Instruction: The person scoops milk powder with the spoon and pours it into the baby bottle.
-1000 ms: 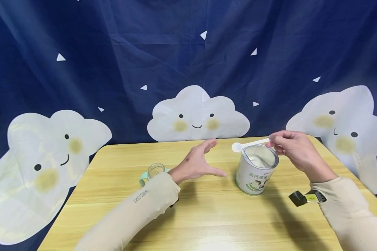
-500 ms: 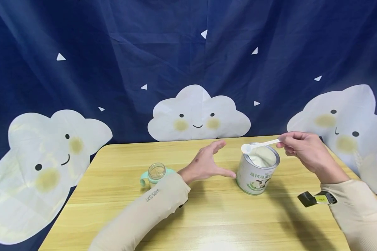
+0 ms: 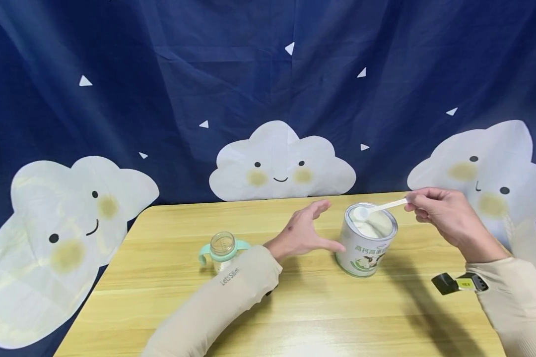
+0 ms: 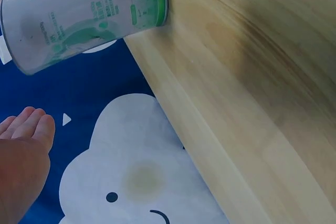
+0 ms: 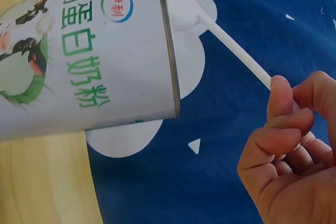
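Observation:
A white milk powder can (image 3: 362,255) stands uncovered on the table, pale powder (image 3: 368,229) showing inside. My right hand (image 3: 446,215) pinches the end of a white measuring scoop (image 3: 390,204) between thumb and fingers. The scoop's bowl lies over the can's mouth in the head view; from the right wrist, the bowl (image 5: 184,10) appears right at the rim. To the left of the can, my left hand (image 3: 300,233) is spread, thumb tip right at the can's side. In the left wrist view its fingers (image 4: 37,124) extend beside the can (image 4: 89,19).
Behind the left forearm stands a lidless clear bottle (image 3: 223,244) with a mint-green collar and handles, partly hidden by the sleeve. A wooden table (image 3: 330,307) carries everything. A dark blue curtain (image 3: 183,89) with cloud prints hangs behind the far edge.
The scoop has moved rightward from beside the can to over its opening, with the right hand. My left hand has moved right to the can's side, uncovering more of the bottle.

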Available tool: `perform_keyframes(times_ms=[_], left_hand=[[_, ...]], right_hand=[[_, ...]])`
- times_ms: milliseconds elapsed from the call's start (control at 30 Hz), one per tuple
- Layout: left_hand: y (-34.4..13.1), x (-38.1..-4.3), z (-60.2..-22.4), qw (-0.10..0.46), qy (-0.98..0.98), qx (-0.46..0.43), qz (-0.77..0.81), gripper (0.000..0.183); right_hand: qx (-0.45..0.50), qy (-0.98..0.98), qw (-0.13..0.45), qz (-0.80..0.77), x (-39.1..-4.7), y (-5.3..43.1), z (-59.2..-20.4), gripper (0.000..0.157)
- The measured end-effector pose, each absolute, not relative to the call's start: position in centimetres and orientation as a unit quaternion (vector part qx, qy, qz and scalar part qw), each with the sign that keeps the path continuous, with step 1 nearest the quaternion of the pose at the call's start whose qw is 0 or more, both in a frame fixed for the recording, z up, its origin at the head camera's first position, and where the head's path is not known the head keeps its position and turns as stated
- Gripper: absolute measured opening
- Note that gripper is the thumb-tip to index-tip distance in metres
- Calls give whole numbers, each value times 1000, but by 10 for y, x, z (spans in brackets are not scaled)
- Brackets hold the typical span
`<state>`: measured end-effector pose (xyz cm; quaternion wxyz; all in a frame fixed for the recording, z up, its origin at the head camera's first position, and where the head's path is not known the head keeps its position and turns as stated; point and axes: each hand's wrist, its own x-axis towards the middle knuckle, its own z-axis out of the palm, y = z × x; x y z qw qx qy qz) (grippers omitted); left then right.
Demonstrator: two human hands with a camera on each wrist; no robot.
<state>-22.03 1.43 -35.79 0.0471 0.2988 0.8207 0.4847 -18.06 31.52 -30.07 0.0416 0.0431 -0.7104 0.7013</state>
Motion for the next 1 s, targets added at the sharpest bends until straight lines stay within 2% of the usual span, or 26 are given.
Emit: perform_keyframes(times_ms=[267,433,567,733,1000], left_hand=[[31,-223,-363,47,820,306,482,105],[39,-225,-366,49,819,305,484,105],[44,-226,-368,53,822,298,482,106],[52,-228,-373,54,825,289,483,104],[69,-227,-380,36,828,282,482,104]], right_hand=[[35,-736,55,674,-182,317,-306,33],[18,-809,71,584,-182,313,-306,29],[10,-881,108,460,-179,309,-306,16],[27,-925,183,333,-176,299,-307,12],[26,-933,233,272,-175,282,-309,4]])
